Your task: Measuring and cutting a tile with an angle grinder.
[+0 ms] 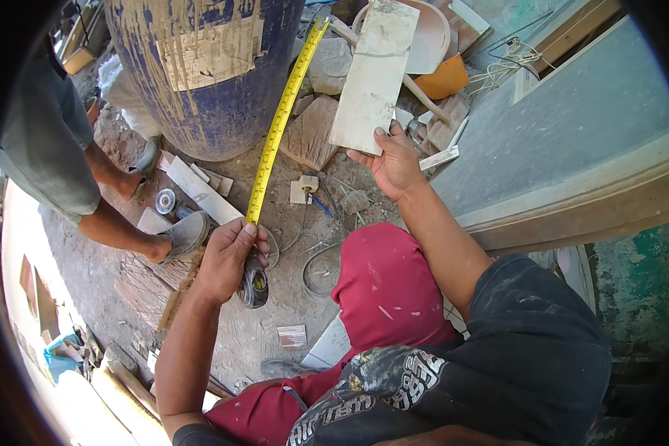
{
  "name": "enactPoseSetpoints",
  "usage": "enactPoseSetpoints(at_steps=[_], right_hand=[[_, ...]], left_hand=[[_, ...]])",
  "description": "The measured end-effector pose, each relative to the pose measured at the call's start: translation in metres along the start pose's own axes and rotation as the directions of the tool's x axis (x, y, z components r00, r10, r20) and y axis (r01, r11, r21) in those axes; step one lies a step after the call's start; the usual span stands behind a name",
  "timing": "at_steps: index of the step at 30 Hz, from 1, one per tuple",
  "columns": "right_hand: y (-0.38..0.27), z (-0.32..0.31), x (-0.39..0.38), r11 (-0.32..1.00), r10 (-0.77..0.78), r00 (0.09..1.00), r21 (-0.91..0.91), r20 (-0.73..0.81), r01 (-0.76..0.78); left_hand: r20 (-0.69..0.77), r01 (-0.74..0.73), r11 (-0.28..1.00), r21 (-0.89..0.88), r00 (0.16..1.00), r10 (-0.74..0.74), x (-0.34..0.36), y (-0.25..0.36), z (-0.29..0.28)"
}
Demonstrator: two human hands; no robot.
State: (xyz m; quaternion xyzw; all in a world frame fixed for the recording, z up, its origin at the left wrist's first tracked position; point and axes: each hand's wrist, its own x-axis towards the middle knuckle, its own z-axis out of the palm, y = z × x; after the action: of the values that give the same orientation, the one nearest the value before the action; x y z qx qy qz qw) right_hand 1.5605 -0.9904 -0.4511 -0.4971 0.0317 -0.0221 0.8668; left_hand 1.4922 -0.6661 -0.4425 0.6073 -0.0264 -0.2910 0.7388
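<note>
Left hand (232, 256) grips the tape measure (255, 287), likely steadying its blade (282, 111) ahead; right hand (396, 165) pinches a tile strip (375, 74).

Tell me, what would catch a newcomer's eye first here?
First comes the bright yellow tape, running from the left fingers up beside the big, streaked blue drum at the top. Next is the pale slab held in the right fingers, at upper centre. Then the red trousers stand out, their bent knee just below centre.
</note>
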Motion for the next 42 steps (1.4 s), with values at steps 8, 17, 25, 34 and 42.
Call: enactPoseSetpoints(at_steps=[8, 17, 25, 34, 42], right_hand=[[-0.003, -0.009, -0.010, 0.996, -0.031, 0.998, -0.076, 0.056, 0.036], [-0.014, -0.022, -0.018, 0.994, -0.062, 0.995, -0.089, 0.075, 0.069], [-0.023, -0.018, -0.015, 0.995, -0.096, 0.991, -0.020, 0.095, 0.099], [-0.017, -0.016, -0.019, 0.996, -0.094, 0.987, 0.020, 0.127, 0.092], [-0.017, -0.020, -0.019, 0.993, -0.115, 0.988, -0.005, 0.104, 0.116]], left_hand=[[0.059, -0.177, 0.982, 0.061, 0.983, 0.173, 0.079, 0.035, 0.060], [0.075, -0.124, 0.988, -0.094, 0.989, 0.131, 0.127, 0.023, 0.106], [0.106, -0.135, 0.985, -0.107, 0.984, 0.146, 0.130, 0.010, 0.128], [0.147, -0.127, 0.971, -0.202, 0.976, 0.159, 0.127, -0.002, 0.130], [0.166, -0.114, 0.960, -0.254, 0.973, 0.160, 0.135, -0.014, 0.129]])
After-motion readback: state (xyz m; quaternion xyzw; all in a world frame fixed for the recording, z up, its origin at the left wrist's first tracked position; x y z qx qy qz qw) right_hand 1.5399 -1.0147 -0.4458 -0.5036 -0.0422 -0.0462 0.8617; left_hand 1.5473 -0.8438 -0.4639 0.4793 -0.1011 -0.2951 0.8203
